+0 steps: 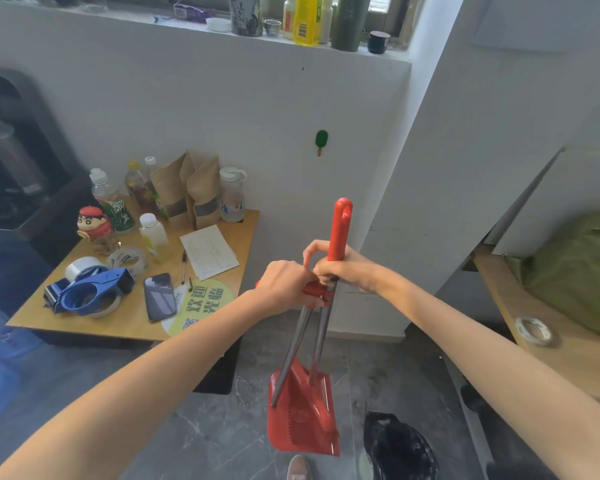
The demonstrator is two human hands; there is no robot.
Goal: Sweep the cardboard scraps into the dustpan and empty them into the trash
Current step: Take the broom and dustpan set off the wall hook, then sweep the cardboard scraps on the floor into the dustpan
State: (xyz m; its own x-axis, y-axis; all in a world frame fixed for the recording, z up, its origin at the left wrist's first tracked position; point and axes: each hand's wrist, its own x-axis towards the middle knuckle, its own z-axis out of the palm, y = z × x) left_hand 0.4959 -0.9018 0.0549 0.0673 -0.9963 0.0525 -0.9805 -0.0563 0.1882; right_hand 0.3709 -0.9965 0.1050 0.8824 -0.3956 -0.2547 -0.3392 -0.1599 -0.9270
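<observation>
Head view shows the left hand (284,285) and right hand (349,271) both clenched round the red handles (340,226), directly above the dustpan (303,414).

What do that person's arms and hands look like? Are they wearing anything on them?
Both arms are bare all the way to the picture's edge. There are no sleeves, gloves, watch or bracelet on the left forearm or right forearm. No rings show on the left hand or right hand. One fingernail looks painted dark.
</observation>
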